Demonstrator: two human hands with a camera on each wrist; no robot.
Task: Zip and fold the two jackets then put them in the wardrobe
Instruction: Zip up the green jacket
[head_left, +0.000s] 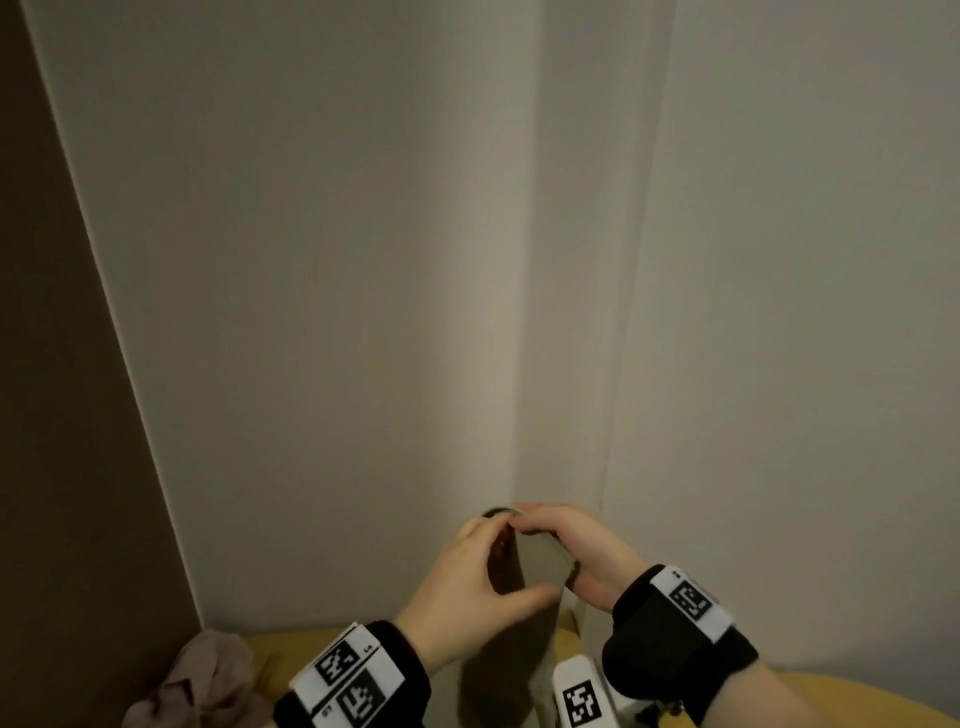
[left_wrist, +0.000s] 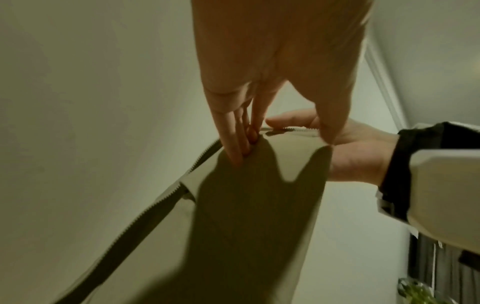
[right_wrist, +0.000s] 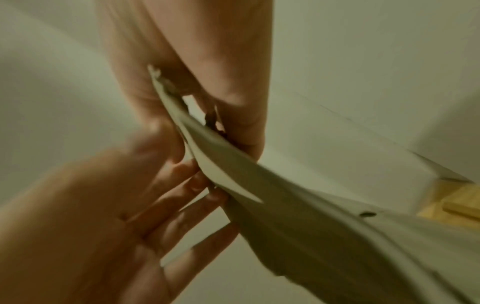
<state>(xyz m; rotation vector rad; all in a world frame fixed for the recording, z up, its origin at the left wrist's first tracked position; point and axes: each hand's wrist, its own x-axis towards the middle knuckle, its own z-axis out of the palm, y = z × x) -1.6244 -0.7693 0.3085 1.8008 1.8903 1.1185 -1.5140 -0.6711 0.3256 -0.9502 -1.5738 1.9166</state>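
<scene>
Where: in the corner by the white walls (head_left: 363, 260), above a yellow bed (head_left: 883, 696), I hold the olive jacket (left_wrist: 246, 216) up.
Left hand (head_left: 467, 587): pinching the jacket's top edge.
Right hand (head_left: 582, 551): gripping its zipper edge (left_wrist: 298, 129).
Second jacket (head_left: 202, 680): crumpled on the bed.
Risk: misaligned zipper teeth could jam; a loosened pinch drops the fabric.

A crumpled pinkish cloth (head_left: 200, 680) lies on the yellow surface (head_left: 852, 696) by pale walls (head_left: 322, 291).
</scene>
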